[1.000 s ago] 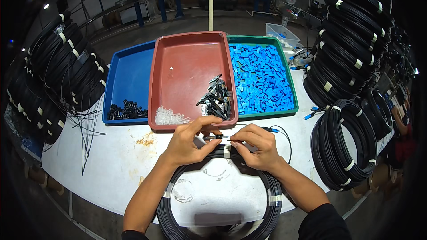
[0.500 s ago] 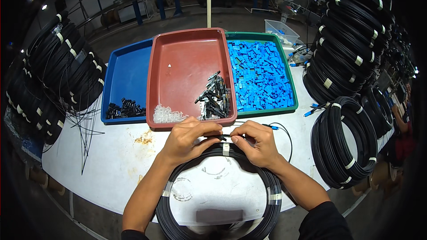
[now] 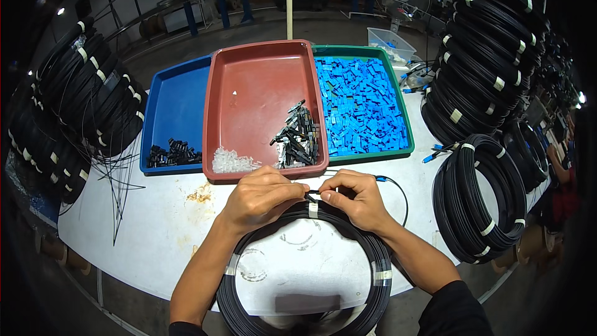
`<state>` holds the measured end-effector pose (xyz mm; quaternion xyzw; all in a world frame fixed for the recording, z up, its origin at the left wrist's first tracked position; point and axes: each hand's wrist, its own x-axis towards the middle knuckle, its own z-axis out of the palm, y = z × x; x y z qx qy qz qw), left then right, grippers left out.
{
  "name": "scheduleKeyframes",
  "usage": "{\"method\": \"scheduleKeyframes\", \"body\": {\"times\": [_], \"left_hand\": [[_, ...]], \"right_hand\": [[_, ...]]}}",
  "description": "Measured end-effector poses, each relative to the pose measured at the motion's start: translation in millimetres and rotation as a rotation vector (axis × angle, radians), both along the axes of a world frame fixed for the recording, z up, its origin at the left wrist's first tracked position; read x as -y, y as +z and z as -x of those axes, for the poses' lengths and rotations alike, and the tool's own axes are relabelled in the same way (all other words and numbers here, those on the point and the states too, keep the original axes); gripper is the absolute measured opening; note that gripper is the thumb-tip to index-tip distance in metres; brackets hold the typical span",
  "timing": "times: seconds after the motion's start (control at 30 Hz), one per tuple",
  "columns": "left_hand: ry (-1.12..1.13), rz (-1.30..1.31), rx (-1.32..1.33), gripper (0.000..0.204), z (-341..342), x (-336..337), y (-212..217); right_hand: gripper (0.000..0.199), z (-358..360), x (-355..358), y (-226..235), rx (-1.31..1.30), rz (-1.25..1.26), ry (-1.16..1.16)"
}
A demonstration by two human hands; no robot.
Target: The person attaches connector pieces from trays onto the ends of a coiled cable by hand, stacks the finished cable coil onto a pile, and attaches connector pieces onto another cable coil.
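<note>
- Small black connector-like piece (image 3: 311,197): located between the fingertips of both hands, over the far side of a thick ring-shaped coil of black cable (image 3: 231,298); contact with the coil cannot be established
- Hidden: most of the piece is covered by the fingers; whether it is one part or two parts meeting cannot be told
- Left hand (image 3: 261,198): thumb and forefinger pinched on the left part of the piece; remaining fingers obscured behind
- Right hand (image 3: 356,200): thumb and forefinger pinched at the right end of the same dark item; their exact contact is too small to make out
- Cut off: the near edge of the coil leaves the lower border, as do both forearms
- Appearance of the piece: dark, narrow, short, with a slanting end visible near the left fingertips; surface detail unreadable
- Coil: bound with white tape (image 3: 313,210) just below the piece
- Beyond the hands: red-brown plastic tray (image 3: 255,93) holding black and silvery slim fittings (image 3: 300,140) and translucent whitish small parts (image 3: 231,161)
- Flanking it: blue plastic tray (image 3: 180,102) with small black parts (image 3: 174,154), left; green plastic tray (image 3: 373,156) with bright blue small parts (image 3: 360,106), right
</note>
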<state>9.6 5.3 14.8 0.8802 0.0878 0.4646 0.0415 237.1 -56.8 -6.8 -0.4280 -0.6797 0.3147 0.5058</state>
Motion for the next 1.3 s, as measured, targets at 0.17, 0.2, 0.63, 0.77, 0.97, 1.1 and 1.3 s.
{"method": "scheduleKeyframes", "body": {"times": [0.17, 0.2, 0.63, 0.77, 0.97, 1.1, 1.3], "left_hand": [[-0.006, -0.021, 0.025, 0.016, -0.6, -0.4, -0.7], [-0.007, -0.020, 0.026, 0.016, -0.5, -0.9, -0.4], [-0.040, 0.124, -0.011, 0.022, -0.2, 0.1, -3.9], [-0.016, 0.420, -0.018, 0.034, 1.5, 3.1, -1.0], [0.064, 0.499, -0.039, 0.019, 2.6, 3.5, -2.7], [0.122, 0.541, -0.063, 0.020, -1.8, 8.4, 0.2], [0.096, 0.488, -0.051, 0.017, -2.9, 8.6, -0.8]], "right_hand": [[0.010, 0.6, 1.3, 2.9, -0.004, 0.011, 0.000], [0.010, 0.4, 1.2, 3.1, 0.006, 0.011, -0.006], [0.010, 1.3, 3.6, 8.9, 0.154, -0.066, -0.051], [0.008, 4.4, 5.7, 9.0, 0.182, -0.131, -0.093], [0.008, 6.1, 3.6, 4.0, 0.223, -0.235, -0.058], [0.010, 5.8, 5.0, 3.3, 0.256, -0.362, -0.072], [0.013, 8.1, 6.0, 3.7, 0.316, -0.444, -0.114]]}}
